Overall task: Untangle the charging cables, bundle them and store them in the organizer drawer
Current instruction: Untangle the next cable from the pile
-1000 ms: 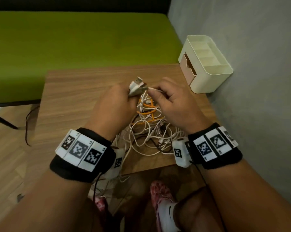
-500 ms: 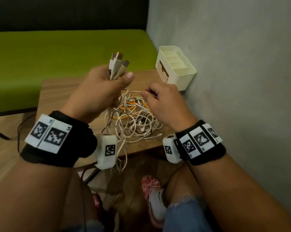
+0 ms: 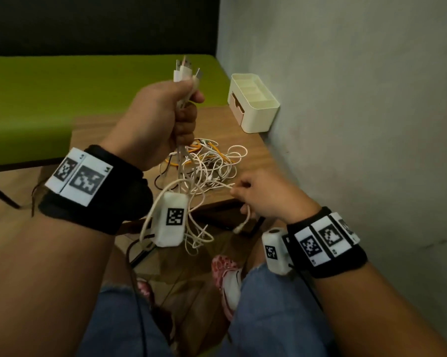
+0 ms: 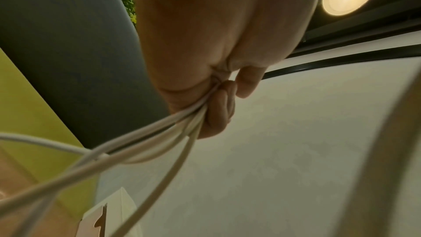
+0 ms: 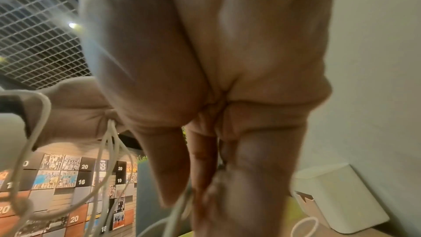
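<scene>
My left hand (image 3: pixel 165 117) is raised above the wooden table (image 3: pixel 245 145) and grips several white cables (image 4: pixel 145 143) in its fist, their plugs (image 3: pixel 185 70) sticking up above the thumb. The cables hang down into a tangle of white and orange cables (image 3: pixel 207 163) on the table. My right hand (image 3: pixel 263 194) is low at the table's near edge and pinches one white cable (image 3: pixel 245 220), whose end dangles below the fingers. The cream organizer (image 3: pixel 253 101) stands at the table's far right corner against the wall, its pale wooden drawer front (image 3: pixel 235 104) facing left, pushed in.
A grey wall (image 3: pixel 359 124) runs along the table's right side. A green bench (image 3: pixel 62 99) lies behind the table. My knees in jeans and a pink shoe (image 3: pixel 227 276) are below the near edge.
My left hand has lifted the held plugs higher, drawing the cables up from the tangle. My right hand has moved down toward the near edge, pulling one white cable out.
</scene>
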Action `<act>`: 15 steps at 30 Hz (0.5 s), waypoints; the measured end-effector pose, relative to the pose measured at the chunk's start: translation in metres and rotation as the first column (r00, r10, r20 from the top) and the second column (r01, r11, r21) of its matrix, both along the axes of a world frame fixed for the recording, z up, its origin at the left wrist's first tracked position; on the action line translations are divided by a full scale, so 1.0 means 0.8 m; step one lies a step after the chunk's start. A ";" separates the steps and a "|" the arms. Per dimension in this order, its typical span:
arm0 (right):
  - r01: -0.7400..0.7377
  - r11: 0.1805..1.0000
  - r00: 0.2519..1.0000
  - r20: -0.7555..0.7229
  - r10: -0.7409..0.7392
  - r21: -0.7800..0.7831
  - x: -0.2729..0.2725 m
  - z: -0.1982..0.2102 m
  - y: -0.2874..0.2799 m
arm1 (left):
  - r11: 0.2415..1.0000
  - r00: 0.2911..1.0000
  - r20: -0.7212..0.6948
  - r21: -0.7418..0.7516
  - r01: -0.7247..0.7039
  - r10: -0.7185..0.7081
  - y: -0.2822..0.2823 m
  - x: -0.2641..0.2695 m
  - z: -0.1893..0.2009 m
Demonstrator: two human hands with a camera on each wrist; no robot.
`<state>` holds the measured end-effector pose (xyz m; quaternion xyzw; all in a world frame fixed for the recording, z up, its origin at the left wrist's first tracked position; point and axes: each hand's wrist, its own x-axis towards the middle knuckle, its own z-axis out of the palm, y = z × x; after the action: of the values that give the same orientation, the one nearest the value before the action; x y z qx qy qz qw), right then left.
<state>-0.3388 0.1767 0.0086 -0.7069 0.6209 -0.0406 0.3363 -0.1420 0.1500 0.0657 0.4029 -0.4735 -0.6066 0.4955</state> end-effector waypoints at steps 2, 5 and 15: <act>-0.056 0.997 0.990 -0.132 0.049 -0.048 0.005 -0.005 -0.003 | 0.999 0.999 -0.014 0.014 -0.038 0.038 0.009 0.003 -0.005; -0.144 0.978 0.989 0.009 0.147 -0.154 0.018 0.001 -0.001 | 0.997 0.997 -0.055 0.050 -0.058 0.061 0.020 0.004 -0.014; -0.319 0.920 0.711 0.699 0.074 0.227 0.077 -0.011 0.007 | 0.995 0.988 -0.113 0.024 -0.102 0.104 0.037 0.024 -0.024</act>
<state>-0.2770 0.1824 0.0000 -0.6387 0.3726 -0.1539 0.6554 -0.1224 0.1798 0.0462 0.3957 -0.4176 -0.6066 0.5487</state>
